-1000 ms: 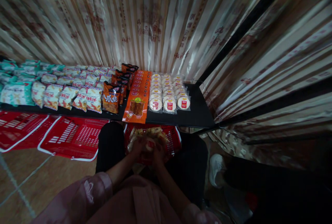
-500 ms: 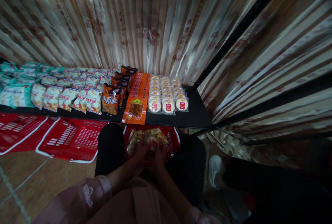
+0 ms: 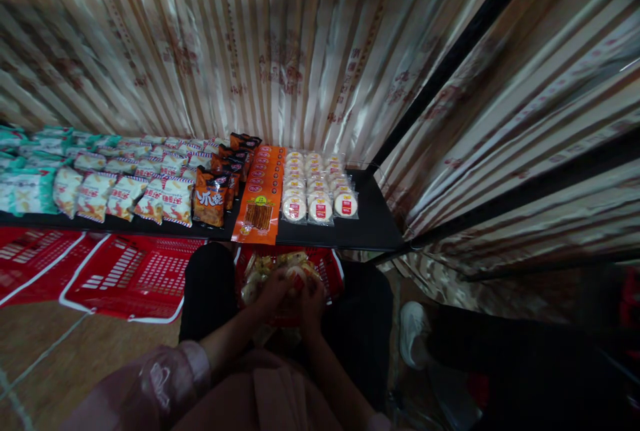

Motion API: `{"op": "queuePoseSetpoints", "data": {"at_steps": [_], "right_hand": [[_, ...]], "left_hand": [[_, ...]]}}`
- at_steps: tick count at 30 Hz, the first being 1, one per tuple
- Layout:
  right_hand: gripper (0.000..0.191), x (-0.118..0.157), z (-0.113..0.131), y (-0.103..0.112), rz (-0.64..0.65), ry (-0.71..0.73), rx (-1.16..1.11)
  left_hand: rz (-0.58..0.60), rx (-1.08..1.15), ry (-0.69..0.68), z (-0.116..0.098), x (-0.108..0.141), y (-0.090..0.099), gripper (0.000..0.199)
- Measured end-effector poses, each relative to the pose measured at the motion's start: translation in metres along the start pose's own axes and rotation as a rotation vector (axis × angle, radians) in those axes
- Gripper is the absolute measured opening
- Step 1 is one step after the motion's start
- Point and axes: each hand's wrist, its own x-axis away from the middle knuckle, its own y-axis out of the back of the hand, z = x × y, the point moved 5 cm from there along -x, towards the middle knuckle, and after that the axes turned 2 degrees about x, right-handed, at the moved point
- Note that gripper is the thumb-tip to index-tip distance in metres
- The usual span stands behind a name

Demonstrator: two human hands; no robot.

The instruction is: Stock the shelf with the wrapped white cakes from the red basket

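Since the earliest frame, both hands and the round packet between them have shifted slightly rightward over the basket, and the packet's red label shows more plainly.

Item held: round packet (image 3: 297,278), one. Pale disc in clear wrapping, red label on its face, surface dim in the low light. Location: above the heap in the red basket (image 3: 334,272), between the person's knees and just in front of the shelf (image 3: 375,211).

Hands, two. Left hand (image 3: 275,290): fingers pinching the packet's left edge. Right hand (image 3: 312,294): fingers pinching its right edge. Exact finger placement is too dark to tell.

Basket contents: wrapped snacks (image 3: 251,288), pale and yellowish, heaped; number cannot be told.

On the black shelf, right to left: round white packets (image 3: 320,208), three columns, three in front, red labels; long orange bag (image 3: 257,211), one, flat; brown-orange bags (image 3: 209,199), one in front, others behind; white snack bags (image 3: 175,201), five in the front row, more behind; green-and-white packets (image 3: 30,188), uncounted.

Below the shelf, left: red baskets with white handles (image 3: 167,271), two. Floor, right: white shoe (image 3: 414,334), one. Behind: striped curtain (image 3: 300,31).
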Motion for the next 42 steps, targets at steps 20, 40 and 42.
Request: {"op": "queuePoseSetpoints", "data": {"at_steps": [20,40,42], "right_hand": [[0.048,-0.019,0.033,0.020,0.120,-0.033,-0.001],[0.040,-0.043,0.045,0.021,0.017,0.002,-0.050],[0.038,-0.046,0.046,0.018,0.026,-0.012,-0.055]], "left_hand": [[0.172,-0.149,-0.173,-0.051,-0.002,-0.014,0.020],[-0.097,-0.252,-0.275,-0.071,-0.017,-0.015,0.012],[-0.133,-0.310,-0.296,-0.077,-0.018,-0.013,0.010]]}}
